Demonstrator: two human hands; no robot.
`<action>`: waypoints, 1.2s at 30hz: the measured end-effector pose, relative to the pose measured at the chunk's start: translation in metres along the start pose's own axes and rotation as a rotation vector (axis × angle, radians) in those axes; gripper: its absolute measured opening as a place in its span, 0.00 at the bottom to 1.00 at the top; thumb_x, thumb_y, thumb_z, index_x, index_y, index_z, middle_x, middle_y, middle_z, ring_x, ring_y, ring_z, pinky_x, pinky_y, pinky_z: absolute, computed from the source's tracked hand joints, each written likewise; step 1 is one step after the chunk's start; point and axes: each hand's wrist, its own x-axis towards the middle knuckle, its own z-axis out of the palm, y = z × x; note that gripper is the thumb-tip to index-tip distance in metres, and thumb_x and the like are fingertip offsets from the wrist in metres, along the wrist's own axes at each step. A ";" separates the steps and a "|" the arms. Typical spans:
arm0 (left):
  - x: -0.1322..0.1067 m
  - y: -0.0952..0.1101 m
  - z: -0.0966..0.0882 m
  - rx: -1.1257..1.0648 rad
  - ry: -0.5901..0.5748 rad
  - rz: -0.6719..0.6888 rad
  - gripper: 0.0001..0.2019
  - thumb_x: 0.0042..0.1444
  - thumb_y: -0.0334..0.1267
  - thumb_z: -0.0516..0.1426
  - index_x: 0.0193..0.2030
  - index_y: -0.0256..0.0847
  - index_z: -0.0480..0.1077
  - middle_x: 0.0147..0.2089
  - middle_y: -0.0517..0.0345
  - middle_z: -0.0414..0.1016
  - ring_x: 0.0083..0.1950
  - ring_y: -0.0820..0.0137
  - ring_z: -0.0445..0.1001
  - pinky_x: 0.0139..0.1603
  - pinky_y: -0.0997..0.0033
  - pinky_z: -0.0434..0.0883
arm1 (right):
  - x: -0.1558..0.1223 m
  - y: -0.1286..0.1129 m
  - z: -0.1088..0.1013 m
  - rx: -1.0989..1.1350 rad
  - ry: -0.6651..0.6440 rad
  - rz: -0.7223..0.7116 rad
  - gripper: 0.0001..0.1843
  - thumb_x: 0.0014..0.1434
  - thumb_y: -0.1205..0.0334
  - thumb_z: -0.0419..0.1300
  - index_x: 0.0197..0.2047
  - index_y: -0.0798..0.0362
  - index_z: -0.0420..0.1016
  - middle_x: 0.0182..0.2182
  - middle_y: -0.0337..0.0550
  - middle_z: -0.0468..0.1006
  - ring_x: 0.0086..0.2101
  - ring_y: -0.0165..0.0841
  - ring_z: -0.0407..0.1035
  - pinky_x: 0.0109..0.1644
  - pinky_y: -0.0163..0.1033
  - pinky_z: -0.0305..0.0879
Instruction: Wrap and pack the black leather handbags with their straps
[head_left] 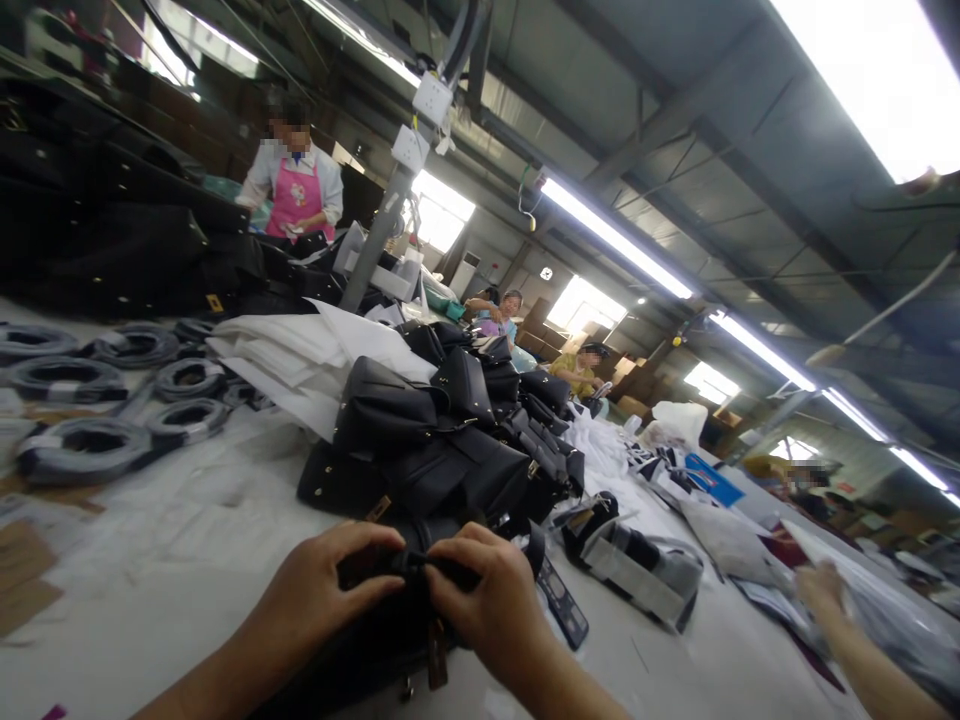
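Note:
Both my hands grip a black leather bag (375, 640) low in the middle of the view. My left hand (319, 590) pinches its black strap from the left, fingers curled. My right hand (491, 595) closes on the same strap from the right, thumb to thumb with the left. A small brown tag hangs under the bag. Just behind them a pile of black handbags (442, 430) runs along the white table (172, 560).
Coils of grey strap (82, 445) lie at the left, white fabric sheets (300, 350) behind the pile. A grey box (637, 570) sits to the right. Another person's hand (821, 590) reaches in at the right edge. A person in a pink apron (296, 190) stands at the back left; others sit farther off.

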 end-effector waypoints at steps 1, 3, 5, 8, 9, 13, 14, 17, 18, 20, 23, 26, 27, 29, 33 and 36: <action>-0.001 -0.001 0.002 -0.026 0.019 -0.007 0.13 0.52 0.46 0.66 0.44 0.50 0.80 0.47 0.58 0.83 0.50 0.57 0.79 0.53 0.62 0.74 | 0.002 -0.002 0.000 0.004 -0.009 0.011 0.08 0.55 0.66 0.67 0.38 0.48 0.87 0.29 0.39 0.78 0.30 0.31 0.74 0.34 0.33 0.64; -0.004 -0.003 0.005 -0.071 0.058 -0.027 0.12 0.51 0.45 0.67 0.43 0.50 0.80 0.46 0.59 0.83 0.49 0.58 0.79 0.52 0.63 0.74 | 0.005 -0.004 -0.001 0.016 -0.042 0.036 0.08 0.55 0.66 0.67 0.37 0.49 0.87 0.29 0.39 0.78 0.31 0.32 0.74 0.34 0.33 0.64; -0.005 -0.004 0.007 -0.098 0.082 -0.046 0.12 0.50 0.44 0.67 0.43 0.50 0.80 0.45 0.60 0.83 0.48 0.59 0.79 0.52 0.64 0.74 | 0.007 -0.006 -0.003 0.033 -0.089 0.071 0.07 0.55 0.65 0.67 0.37 0.49 0.88 0.29 0.40 0.79 0.32 0.33 0.74 0.36 0.34 0.64; -0.006 -0.006 0.006 -0.076 0.077 -0.064 0.13 0.50 0.44 0.66 0.44 0.52 0.80 0.46 0.61 0.83 0.49 0.59 0.79 0.52 0.64 0.73 | 0.010 -0.007 -0.005 0.070 -0.150 0.112 0.07 0.54 0.64 0.68 0.36 0.51 0.88 0.29 0.40 0.80 0.33 0.34 0.75 0.36 0.34 0.65; -0.007 -0.006 0.005 -0.051 0.066 -0.063 0.13 0.50 0.45 0.66 0.45 0.53 0.80 0.46 0.61 0.83 0.49 0.58 0.79 0.52 0.63 0.73 | 0.010 -0.007 -0.006 0.086 -0.163 0.119 0.07 0.54 0.64 0.68 0.36 0.51 0.88 0.29 0.40 0.80 0.33 0.34 0.75 0.36 0.34 0.65; -0.007 -0.010 -0.003 0.024 -0.015 -0.042 0.15 0.52 0.47 0.65 0.47 0.55 0.81 0.48 0.59 0.82 0.50 0.56 0.78 0.53 0.60 0.72 | 0.011 -0.011 -0.006 0.112 -0.187 0.122 0.07 0.54 0.65 0.68 0.36 0.52 0.88 0.30 0.40 0.80 0.33 0.33 0.76 0.36 0.33 0.65; -0.006 -0.011 -0.005 0.011 -0.045 -0.044 0.15 0.52 0.47 0.65 0.48 0.55 0.81 0.48 0.59 0.82 0.51 0.56 0.78 0.54 0.60 0.71 | 0.010 -0.012 -0.005 0.105 -0.186 0.120 0.07 0.53 0.66 0.68 0.36 0.51 0.88 0.29 0.40 0.80 0.32 0.33 0.75 0.35 0.33 0.65; -0.005 -0.012 -0.007 -0.100 -0.111 -0.085 0.16 0.51 0.44 0.66 0.48 0.53 0.81 0.50 0.60 0.83 0.53 0.56 0.78 0.55 0.62 0.71 | 0.008 -0.014 -0.002 0.057 -0.160 0.095 0.07 0.53 0.66 0.68 0.35 0.49 0.88 0.29 0.40 0.79 0.32 0.33 0.75 0.34 0.34 0.64; -0.005 -0.012 -0.006 -0.144 -0.117 -0.106 0.16 0.50 0.44 0.67 0.48 0.52 0.81 0.49 0.59 0.83 0.52 0.57 0.78 0.55 0.63 0.71 | 0.006 -0.014 0.000 0.041 -0.147 0.079 0.07 0.54 0.65 0.68 0.36 0.49 0.88 0.29 0.39 0.79 0.31 0.33 0.75 0.34 0.34 0.64; -0.003 -0.011 -0.003 -0.216 -0.113 -0.141 0.17 0.48 0.43 0.67 0.47 0.49 0.81 0.47 0.58 0.84 0.49 0.57 0.79 0.51 0.64 0.72 | 0.003 -0.014 0.005 0.025 -0.121 0.038 0.08 0.54 0.66 0.67 0.37 0.48 0.88 0.29 0.39 0.79 0.31 0.32 0.74 0.33 0.34 0.64; -0.003 -0.009 0.003 -0.281 -0.099 -0.166 0.16 0.46 0.41 0.68 0.45 0.46 0.82 0.41 0.57 0.84 0.44 0.58 0.79 0.46 0.65 0.72 | 0.002 -0.015 0.011 0.048 -0.102 -0.003 0.09 0.55 0.67 0.66 0.38 0.49 0.87 0.29 0.40 0.78 0.29 0.32 0.74 0.32 0.33 0.63; -0.004 -0.007 0.007 -0.317 -0.096 -0.169 0.14 0.46 0.40 0.68 0.42 0.45 0.82 0.39 0.57 0.83 0.44 0.58 0.79 0.46 0.66 0.71 | 0.007 -0.019 0.012 0.084 -0.132 0.011 0.08 0.55 0.68 0.67 0.37 0.50 0.87 0.28 0.40 0.80 0.30 0.32 0.75 0.33 0.33 0.64; -0.005 -0.007 0.006 -0.316 -0.097 -0.163 0.14 0.46 0.40 0.68 0.42 0.45 0.82 0.39 0.57 0.83 0.44 0.59 0.79 0.46 0.66 0.71 | 0.009 -0.020 0.011 0.089 -0.150 0.022 0.07 0.54 0.68 0.68 0.36 0.50 0.87 0.29 0.40 0.81 0.31 0.32 0.76 0.34 0.33 0.65; -0.007 -0.008 0.004 -0.298 -0.093 -0.149 0.14 0.47 0.41 0.68 0.42 0.45 0.81 0.39 0.58 0.83 0.43 0.60 0.78 0.45 0.67 0.71 | 0.013 -0.022 0.005 0.093 -0.201 0.028 0.07 0.54 0.68 0.69 0.37 0.49 0.86 0.32 0.39 0.82 0.34 0.33 0.77 0.39 0.34 0.66; -0.007 -0.008 -0.003 -0.269 -0.081 -0.143 0.14 0.48 0.41 0.68 0.43 0.45 0.80 0.38 0.61 0.82 0.40 0.63 0.77 0.41 0.68 0.70 | 0.017 -0.023 -0.008 0.097 -0.291 0.011 0.15 0.57 0.70 0.65 0.48 0.47 0.78 0.38 0.36 0.81 0.41 0.33 0.75 0.45 0.34 0.65; -0.004 -0.005 -0.002 -0.269 -0.106 -0.142 0.14 0.47 0.39 0.68 0.43 0.46 0.80 0.37 0.62 0.82 0.41 0.63 0.78 0.42 0.68 0.70 | 0.020 -0.025 -0.009 0.023 -0.298 0.017 0.13 0.56 0.73 0.63 0.43 0.48 0.72 0.34 0.33 0.77 0.38 0.32 0.73 0.42 0.34 0.62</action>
